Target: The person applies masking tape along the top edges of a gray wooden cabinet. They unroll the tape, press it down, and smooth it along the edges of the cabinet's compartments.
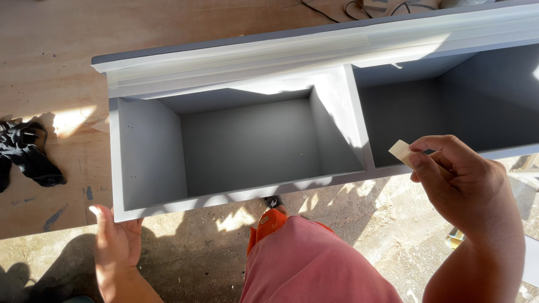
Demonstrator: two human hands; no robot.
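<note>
The left hand (115,241) presses flat against the grey cabinet's (247,146) front corner at seven o'clock, its grip loose. The right hand (463,179), at three o'clock, pinches a small pale block (401,151) before the right compartment. Both compartments gape open; a plywood bench (50,62) lies beneath, a black cloth (25,151) at nine o'clock.

I see both forearms bare, no sleeves. Pink shorts (314,264) cover my near leg. An orange shoe (268,221) shows beyond.

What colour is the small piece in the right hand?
Pale cream, seen in the head view: small piece pinched by the right hand.
</note>
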